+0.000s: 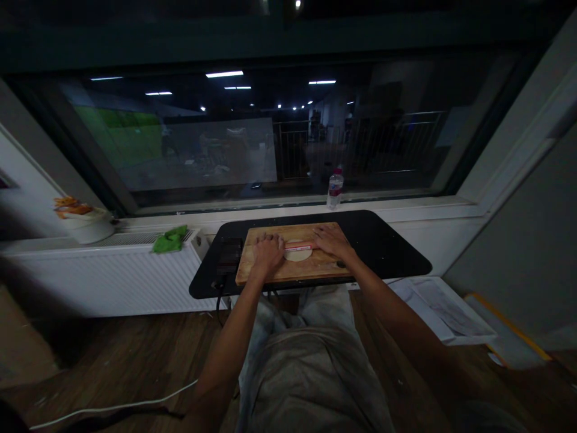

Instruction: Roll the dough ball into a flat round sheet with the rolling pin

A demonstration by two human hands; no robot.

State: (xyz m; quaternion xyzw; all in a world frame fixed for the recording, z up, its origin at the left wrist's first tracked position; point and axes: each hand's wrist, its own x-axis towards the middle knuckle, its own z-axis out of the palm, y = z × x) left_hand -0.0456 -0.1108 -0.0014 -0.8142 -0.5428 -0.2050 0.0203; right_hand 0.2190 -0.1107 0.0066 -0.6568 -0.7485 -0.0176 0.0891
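A thin disc of dough [298,255] lies on a wooden board [252,273]. Across the dough runs a slim rolling pin [298,246] with a red and white label at its middle. My left hand [269,252] is over the pin's left end and my right hand [331,239] over its right end. Both hands press down from above, so the pin's ends are hidden under them. A small dark spot or object [341,264], too small to name, is on the board near my right wrist.
The board rests on a black table [392,255]; a dark box-like object [229,255] with a cable sits at its left. Behind, a water bottle [335,189] stands on the windowsill. A green cloth [170,239] and white tub [90,227] are on the radiator [135,279].
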